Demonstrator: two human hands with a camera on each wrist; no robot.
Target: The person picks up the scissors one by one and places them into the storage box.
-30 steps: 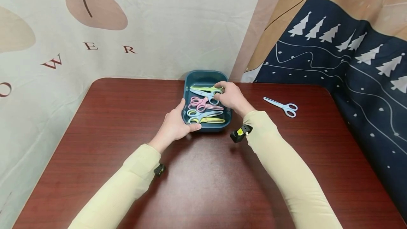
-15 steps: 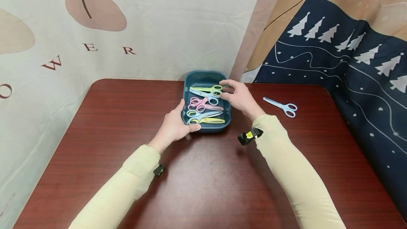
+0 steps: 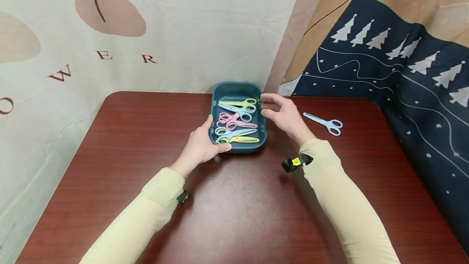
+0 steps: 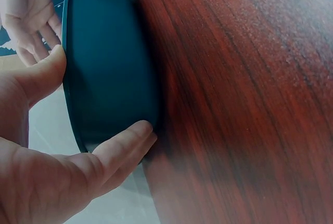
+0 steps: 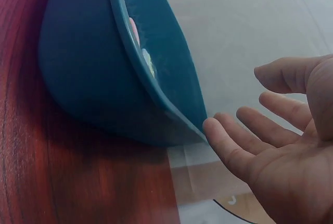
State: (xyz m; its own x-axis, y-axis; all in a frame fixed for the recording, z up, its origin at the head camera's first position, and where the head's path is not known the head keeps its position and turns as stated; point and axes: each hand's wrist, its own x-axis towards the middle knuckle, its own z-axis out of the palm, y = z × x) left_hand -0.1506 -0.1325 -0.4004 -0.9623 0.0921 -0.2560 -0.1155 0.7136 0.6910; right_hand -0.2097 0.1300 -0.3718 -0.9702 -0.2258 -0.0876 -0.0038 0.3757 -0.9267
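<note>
In the head view a dark teal plastic box (image 3: 238, 149) stands at the table's back edge. Inside lie green scissors (image 3: 238, 102), blue scissors (image 3: 237, 109), pink scissors (image 3: 234, 120), more blue scissors (image 3: 234, 133) and a yellow blade (image 3: 245, 139). My left hand (image 3: 199, 144) holds the box by its left side, thumb at the near corner; the left wrist view shows fingers against the wall (image 4: 109, 67). My right hand (image 3: 286, 116) is beside the right rim, holding nothing. In the right wrist view its fingers (image 5: 226, 143) are spread; whether one touches the rim, I cannot tell.
A light blue pair of scissors (image 3: 323, 123) lies on the table right of my right hand. The reddish-brown table (image 3: 234, 207) meets a pale printed cloth (image 3: 183, 31) behind, and a dark blue tree-patterned cloth (image 3: 359, 64) hangs at the right.
My right hand has moved out of the box to the right, away from the green and upper blue scissors, which stay inside. The left hand and the box have hardly moved.
</note>
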